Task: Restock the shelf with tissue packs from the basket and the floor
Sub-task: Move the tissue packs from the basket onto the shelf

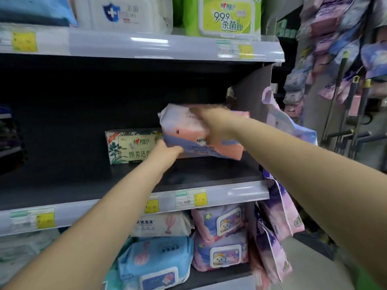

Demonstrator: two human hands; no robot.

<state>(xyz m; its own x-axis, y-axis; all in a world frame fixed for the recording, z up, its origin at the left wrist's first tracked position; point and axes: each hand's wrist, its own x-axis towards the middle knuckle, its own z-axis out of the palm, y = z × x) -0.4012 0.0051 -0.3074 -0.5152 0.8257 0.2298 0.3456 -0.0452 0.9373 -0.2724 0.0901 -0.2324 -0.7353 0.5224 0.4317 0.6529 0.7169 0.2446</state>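
Note:
A pink, white and lavender tissue pack (188, 130) hangs tilted just above the dark middle shelf (209, 170), near its right end. My left hand (165, 150) grips the pack's lower left corner from underneath. My right hand (211, 124) grips its top right side, fingers curled over the upper edge. A green-and-cream tissue pack (132, 146) stands on the same shelf directly left of the held pack, partly covered by it. No basket or floor packs are in view.
The upper shelf carries a white wipes pack (123, 13) and a green one (222, 15). Below sit blue (155, 262) and pink-purple wipes packs (222, 237). Hanging purple bags (278, 216) crowd the shelf's right end. The middle shelf's left part is dark and bare.

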